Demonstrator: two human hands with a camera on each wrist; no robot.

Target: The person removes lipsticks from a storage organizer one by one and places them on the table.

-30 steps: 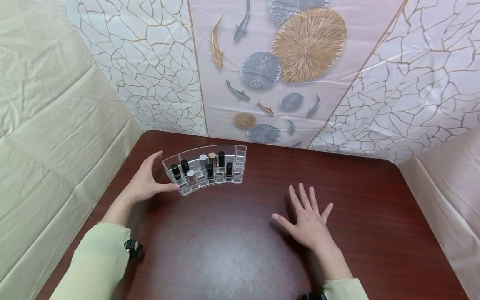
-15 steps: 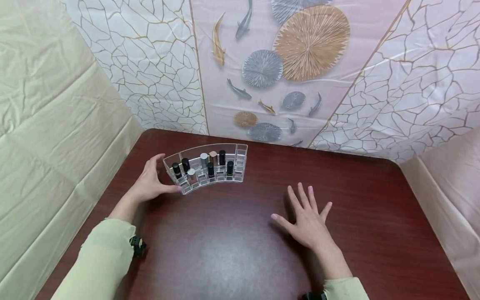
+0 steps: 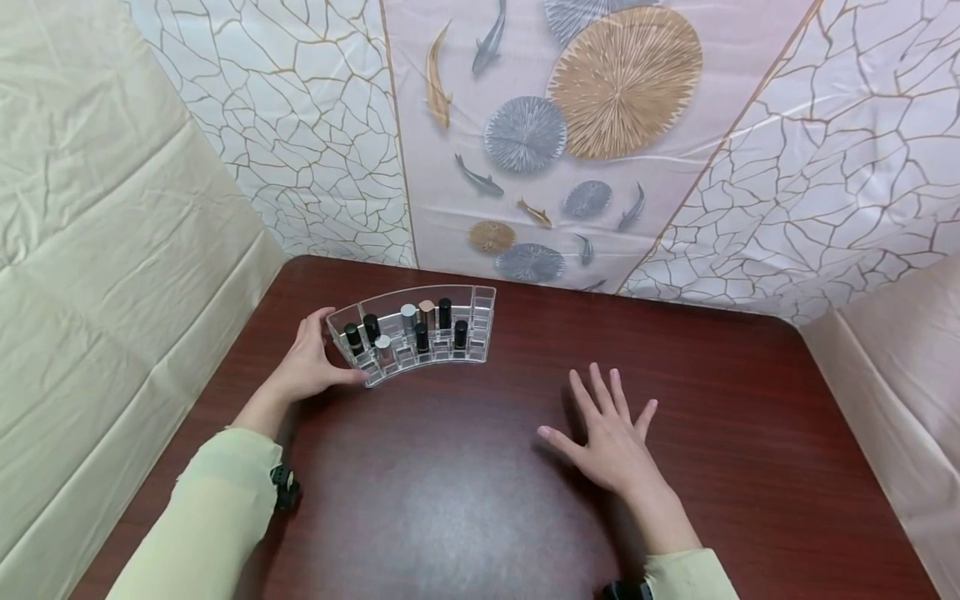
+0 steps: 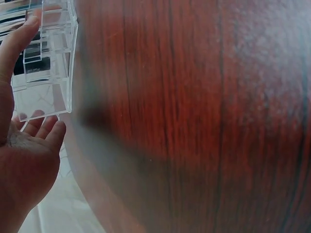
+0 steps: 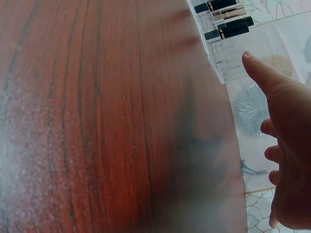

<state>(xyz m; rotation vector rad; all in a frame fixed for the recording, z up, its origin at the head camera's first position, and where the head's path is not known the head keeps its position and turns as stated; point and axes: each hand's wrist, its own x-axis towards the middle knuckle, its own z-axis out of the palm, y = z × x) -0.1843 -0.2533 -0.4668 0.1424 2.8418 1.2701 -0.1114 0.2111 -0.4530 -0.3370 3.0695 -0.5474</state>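
Head view: the left hand (image 3: 306, 369) grips one end of a clear holder (image 3: 405, 359) of lipsticks (image 3: 422, 338) on the worktop (image 3: 435, 467); the right hand (image 3: 617, 450) is free, fingers spread.

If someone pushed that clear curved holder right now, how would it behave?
The clear holder would probably stay stiff, since its see-through walls look like hard plastic. It might slide fairly easily, as the table looks smooth and glossy. The tubes could wobble or rattle, standing in open-topped slots.
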